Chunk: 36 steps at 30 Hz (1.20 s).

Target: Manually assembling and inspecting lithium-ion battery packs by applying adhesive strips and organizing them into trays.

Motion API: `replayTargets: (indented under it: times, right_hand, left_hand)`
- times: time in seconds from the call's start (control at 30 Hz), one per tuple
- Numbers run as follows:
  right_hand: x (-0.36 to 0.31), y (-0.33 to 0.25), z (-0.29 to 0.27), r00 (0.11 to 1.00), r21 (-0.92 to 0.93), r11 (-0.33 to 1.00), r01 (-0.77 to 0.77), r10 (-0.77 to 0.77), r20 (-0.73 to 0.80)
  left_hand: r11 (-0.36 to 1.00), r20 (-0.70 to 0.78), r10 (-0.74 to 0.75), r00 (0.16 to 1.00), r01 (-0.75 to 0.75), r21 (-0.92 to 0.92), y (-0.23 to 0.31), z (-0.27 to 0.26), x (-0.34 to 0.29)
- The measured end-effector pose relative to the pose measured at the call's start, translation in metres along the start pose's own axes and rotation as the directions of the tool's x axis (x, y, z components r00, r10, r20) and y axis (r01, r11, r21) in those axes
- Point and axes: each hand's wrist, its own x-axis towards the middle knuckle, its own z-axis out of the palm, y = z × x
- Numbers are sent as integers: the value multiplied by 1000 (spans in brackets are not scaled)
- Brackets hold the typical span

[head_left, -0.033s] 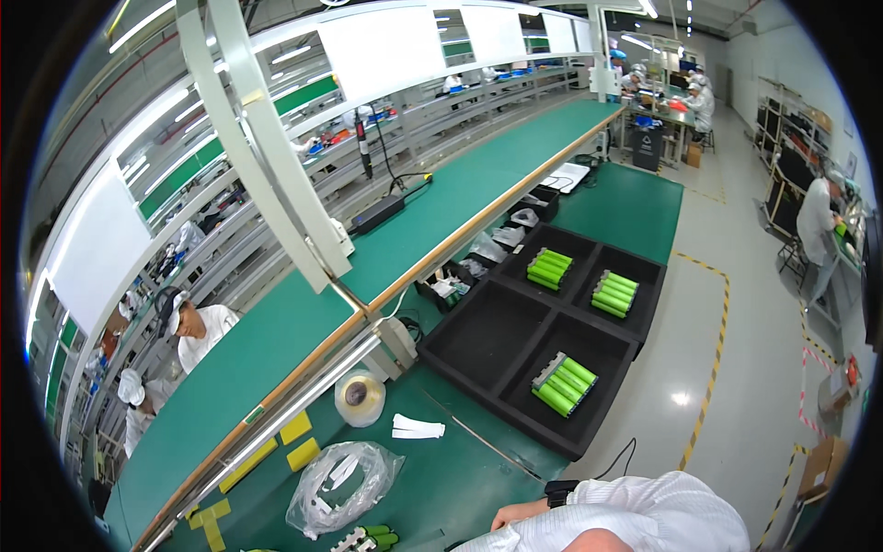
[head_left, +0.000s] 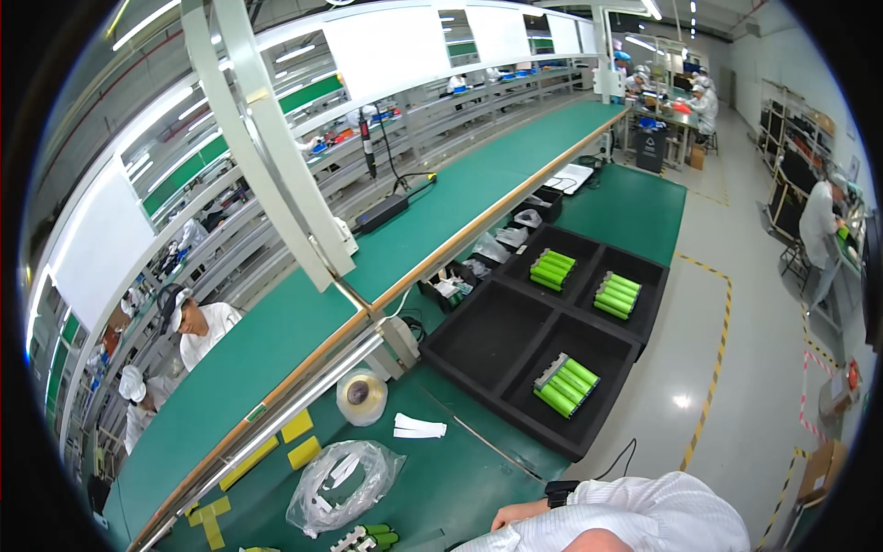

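Note:
My right hand (head_left: 518,513) rests low in the view at the edge of the green bench (head_left: 432,488). A dark band circles its wrist, and a white sleeve in front covers most of its fingers, so its grip does not show. My left hand is out of sight. To the left, at the lower edge, a pack of green cylindrical battery cells (head_left: 372,537) is partly cut off. Beyond my hand stands a black divided tray (head_left: 478,405). Single green battery packs lie in three of its compartments: near (head_left: 567,385), far left (head_left: 553,270) and far right (head_left: 617,295).
A clear plastic bag (head_left: 345,488) with white strips, a tape roll (head_left: 361,397), loose white strips (head_left: 419,426) and yellow pads (head_left: 296,426) lie on the bench. A raised green shelf (head_left: 368,267) runs along the left. People in white work across it and farther off.

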Motion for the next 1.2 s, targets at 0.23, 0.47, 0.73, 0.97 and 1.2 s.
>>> replayTargets:
  times: [0.23, 0.47, 0.73, 0.97, 1.2]
  right_hand:
    - [-6, -24, 3, 998, -64, 997, -41, 44, 43]
    - [-22, -29, 1, 997, -99, 992, -79, 76, -32]
    - [-83, -104, 25, 838, -214, 939, -269, 119, -532]
    - [4, -126, 30, 972, -256, 938, -233, 224, -65]
    - [58, -110, 75, 995, -594, 800, 86, -99, 11]
  left_hand:
    - [996, -48, -74, 996, 71, -58, -10, 4, -22]
    - [979, -82, -167, 983, 156, -128, -24, 14, -45]
    - [883, -20, -375, 927, 350, -313, -52, 38, -119]
    - [745, -210, -262, 942, 59, -665, -36, 46, -107]
    - [822, -402, -271, 875, -7, -569, -37, 57, -134]
